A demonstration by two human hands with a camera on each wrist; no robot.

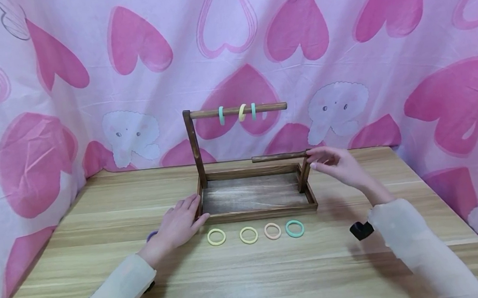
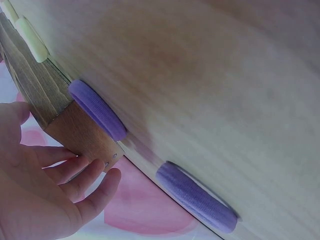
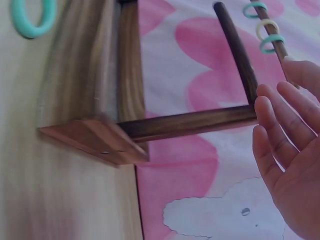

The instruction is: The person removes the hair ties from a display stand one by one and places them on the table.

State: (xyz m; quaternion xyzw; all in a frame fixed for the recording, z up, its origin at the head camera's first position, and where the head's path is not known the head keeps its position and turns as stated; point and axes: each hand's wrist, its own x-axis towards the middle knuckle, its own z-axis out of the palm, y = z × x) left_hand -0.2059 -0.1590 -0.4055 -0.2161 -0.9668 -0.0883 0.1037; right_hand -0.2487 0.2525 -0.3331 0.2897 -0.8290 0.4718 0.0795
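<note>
A brown wooden rack stands on the table, with a shallow tray [image 1: 254, 212], a tall left post and a shorter right post [image 1: 305, 175]. My left hand [image 1: 179, 224] is at the tray's left end, fingers fairly straight. At the top of the short post is my right hand [image 1: 340, 166], its fingers loosely bent and fingertips right at the corner with the lower bar [image 1: 278, 157]. From the upper bar [image 1: 271, 107] hang a green hair tie [image 1: 221, 116], a yellow one [image 1: 241, 113] and another green one [image 1: 254, 112].
Before the tray lie two yellow hair ties [image 1: 217, 244], a pink hair tie [image 1: 273, 238] and a green hair tie [image 1: 295, 236]. Two purple hair ties [image 2: 97, 110] lie near my left wrist. A curtain with pink hearts [image 1: 387, 4] hangs behind the table [image 1: 253, 283].
</note>
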